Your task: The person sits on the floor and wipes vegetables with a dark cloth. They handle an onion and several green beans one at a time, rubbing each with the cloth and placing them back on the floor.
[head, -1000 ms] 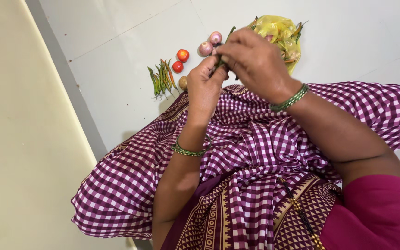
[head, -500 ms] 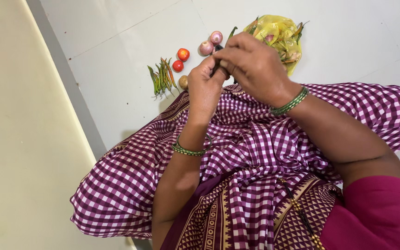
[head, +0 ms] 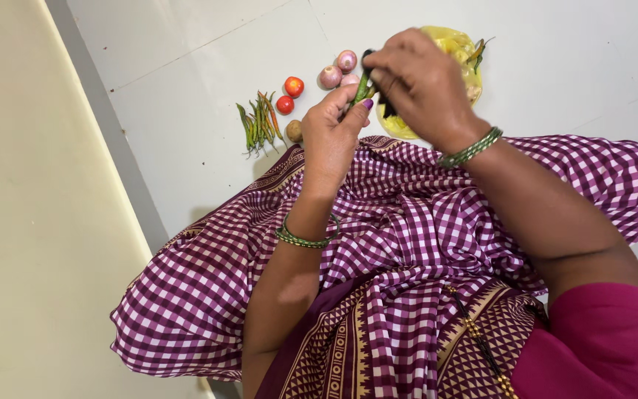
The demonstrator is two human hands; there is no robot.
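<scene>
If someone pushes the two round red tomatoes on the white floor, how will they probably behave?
The two round red tomatoes would probably roll, since they look nearly spherical and rest on smooth white floor tiles. Their glossy skin suggests they may be a little slippery to grip. They could bump the bundle of thin green chillies lying close beside them.

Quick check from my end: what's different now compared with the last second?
The right hand has slid up and to the right over the yellow bag, its fingers at the top of the green chilli. The left hand keeps its grip on the chilli's lower end, which is now plainly visible between the hands. The chilli pile, tomatoes and onions on the floor have not moved.
</scene>
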